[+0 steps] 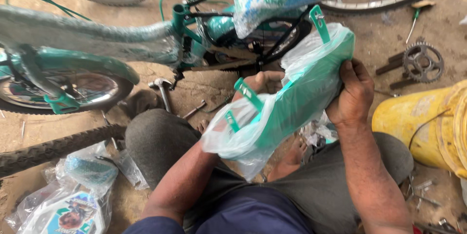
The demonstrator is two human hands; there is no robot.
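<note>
Both my hands hold a teal plastic bicycle part (292, 103) wrapped in a thin clear plastic bag, over my lap. My right hand (352, 93) grips its right side through the bag. My left hand (262, 82) is behind it, mostly hidden, fingers curled on the far side. Teal mounting tabs (248, 93) stick out of the bag at the left, and one more at the top. A teal children's bicycle (97, 39), partly wrapped in plastic, stands just ahead of my knees.
A hammer (163, 88) and a wrench (194, 110) lie on the dirt floor by my left knee. A chainring with crank (421, 61) and a yellow container (428, 127) are at right. Bagged parts (73, 200) and a loose tyre (53, 149) are at lower left.
</note>
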